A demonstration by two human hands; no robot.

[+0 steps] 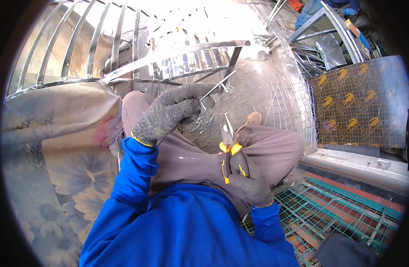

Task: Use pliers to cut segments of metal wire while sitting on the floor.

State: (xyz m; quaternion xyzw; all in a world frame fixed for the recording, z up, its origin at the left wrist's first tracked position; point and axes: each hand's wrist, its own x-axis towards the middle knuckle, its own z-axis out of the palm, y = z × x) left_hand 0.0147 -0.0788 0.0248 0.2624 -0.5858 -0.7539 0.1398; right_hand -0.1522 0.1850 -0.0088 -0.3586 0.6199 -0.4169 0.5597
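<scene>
Seated on the floor, knees apart, blue sleeves and grey knit gloves. Left hand (171,113) raised over the left knee, fingers curled and pinching one end of a thin wire (215,87) that slants up and away toward the grille (124,66). Right hand (251,180) lower, by the right thigh, closed round the yellow-and-black handles of pliers (229,153), nose pointing up toward the wire; jaws seem slightly parted and hold nothing that can be made out. Pliers and wire apart, not touching.

Between the legs, on the dusty floor (258,84), a scatter of short wire offcuts (204,127): by that, a fair number of cuts judged already made. More straight rods (278,107) lying to the right, near a mesh panel (302,111), apparently uncut, so more judged left to do. Wire in the left hand looks whole, the cut on it not yet made.

Shiny curved grille standing just ahead, over a flowered cloth (58,155) on the left. Green mesh (338,204) at lower right, a patterned sheet (360,102) beyond it.
</scene>
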